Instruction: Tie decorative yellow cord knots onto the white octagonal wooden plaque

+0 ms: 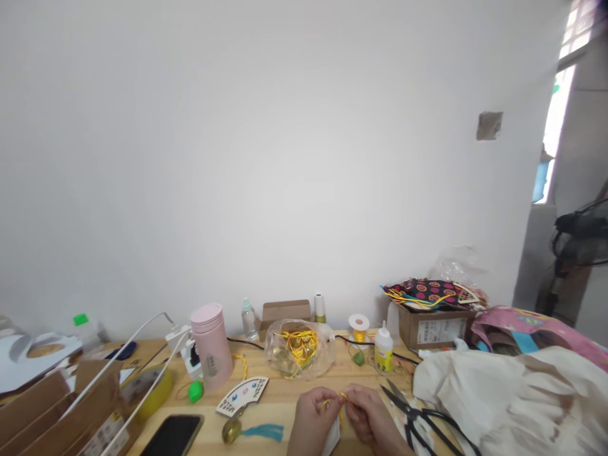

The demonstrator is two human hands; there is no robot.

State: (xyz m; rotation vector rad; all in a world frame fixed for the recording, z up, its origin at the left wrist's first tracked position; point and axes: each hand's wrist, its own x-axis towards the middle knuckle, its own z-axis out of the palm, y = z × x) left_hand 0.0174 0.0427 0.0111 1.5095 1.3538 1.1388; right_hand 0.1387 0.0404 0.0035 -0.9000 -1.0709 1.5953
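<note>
A short stretch of yellow cord (343, 396) bridges crosswise from left hand (313, 410) to right hand (365, 411) — both pinched closed on it, neither clearly nearer.

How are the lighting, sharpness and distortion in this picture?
Head view: window blown out white at the right, wall brightly lit; pink bottle leaning, likely lens distortion; small print on the box label too soft to read; yellow cord between left hand and right hand slightly blurred.

No text can be read (labels (441, 332) on the white bottle (383, 345) and cardboard box (409, 328) are too small)
</note>
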